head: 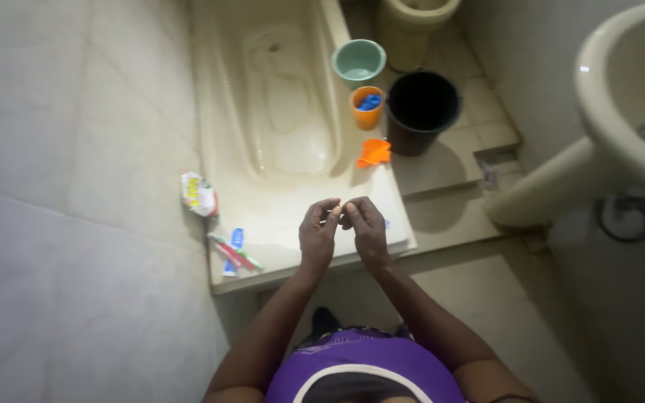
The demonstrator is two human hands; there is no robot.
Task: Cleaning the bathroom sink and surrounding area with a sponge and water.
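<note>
- Taking the cream squat pan [285,112] as the landmark: on its near left rim lies a crumpled soft packet [198,194], white with yellow and red print.
- Nearer still on that left corner, two flat tubes [234,252] lie crossed, one red and green, one blue and white.
- Over the pan's near edge the left hand [318,235] and the right hand [365,227] meet, fingertips pinched together on something tiny and pale (too small to tell what it is). Both hands are curled nearly closed, thumbs touching forefingers.
- On the pan's right rim sits a small orange plastic cup [367,108] holding blue pieces, and just nearer, a folded orange plastic piece [374,152].
- Beyond the cup stands a pale green bowl [358,61], glossy and round; I cannot tell what is in it.
- Right of the pan, touching the cup, is a black bucket [422,110], dark inside.
- Far right of the pan hangs a glazed white washbasin [621,104] on a pedestal.
- The floor tiles [76,261] are pale and matte.
</note>
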